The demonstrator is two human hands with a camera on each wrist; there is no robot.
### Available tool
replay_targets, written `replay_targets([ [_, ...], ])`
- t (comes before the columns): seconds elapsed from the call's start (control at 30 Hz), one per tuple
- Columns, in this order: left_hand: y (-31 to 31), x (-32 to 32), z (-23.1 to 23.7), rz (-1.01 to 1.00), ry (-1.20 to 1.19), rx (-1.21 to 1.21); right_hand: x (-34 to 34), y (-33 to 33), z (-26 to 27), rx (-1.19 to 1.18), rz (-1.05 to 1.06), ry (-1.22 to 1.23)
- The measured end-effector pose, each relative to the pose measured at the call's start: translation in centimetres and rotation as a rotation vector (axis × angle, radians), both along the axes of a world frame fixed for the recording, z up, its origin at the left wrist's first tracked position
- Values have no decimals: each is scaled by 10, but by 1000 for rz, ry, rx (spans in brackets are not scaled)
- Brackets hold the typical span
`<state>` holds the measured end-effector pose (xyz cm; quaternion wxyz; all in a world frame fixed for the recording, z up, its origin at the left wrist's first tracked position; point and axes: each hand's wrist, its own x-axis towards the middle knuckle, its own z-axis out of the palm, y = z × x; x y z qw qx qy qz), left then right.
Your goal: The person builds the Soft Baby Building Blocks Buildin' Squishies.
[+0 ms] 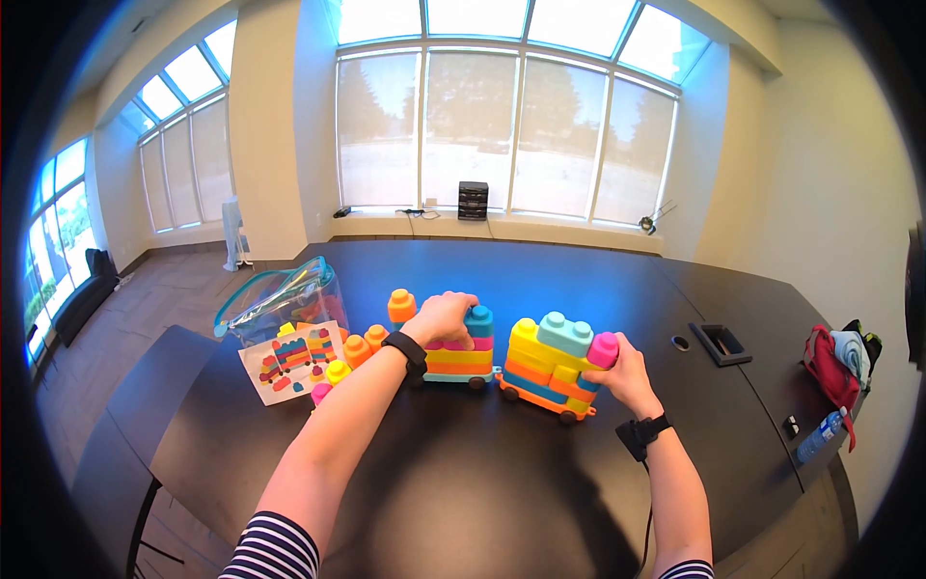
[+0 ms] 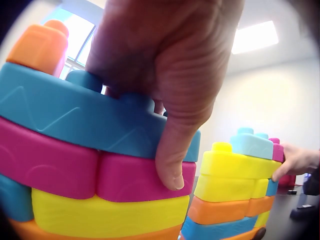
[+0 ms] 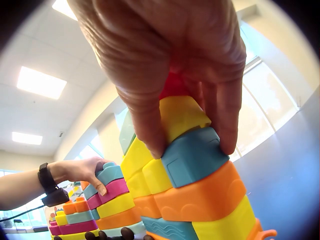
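Two toy wagons stacked with big toy building blocks stand side by side on the dark table. My left hand grips the top of the left block wagon, its thumb pressed down over a magenta block under the blue top block. At the end of the right block wagon, my right hand pinches the stack, thumb and fingers on either side of a yellow block and a blue block. A magenta block tops that end. The wagons meet near a small hitch.
More blocks stand left of the wagons, beside a picture card and a clear zip bag. At the right are a table socket frame, a water bottle and a red bag. A cable hangs from the right wrist.
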<state>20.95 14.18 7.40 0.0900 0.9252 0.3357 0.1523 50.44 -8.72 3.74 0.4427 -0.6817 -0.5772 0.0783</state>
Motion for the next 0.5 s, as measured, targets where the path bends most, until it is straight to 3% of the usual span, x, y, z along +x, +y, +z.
replay_targets([
  [0.3, -11, 16, 2, 78, 126, -31, -5, 4, -2, 3, -10, 34],
  [0.4, -10, 18, -7, 55, 172, 93, -9, 2, -1, -8, -27, 27],
  [0.5, -15, 8, -19, -37, -31, 304, -6, 4, -2, -12, -25, 38],
])
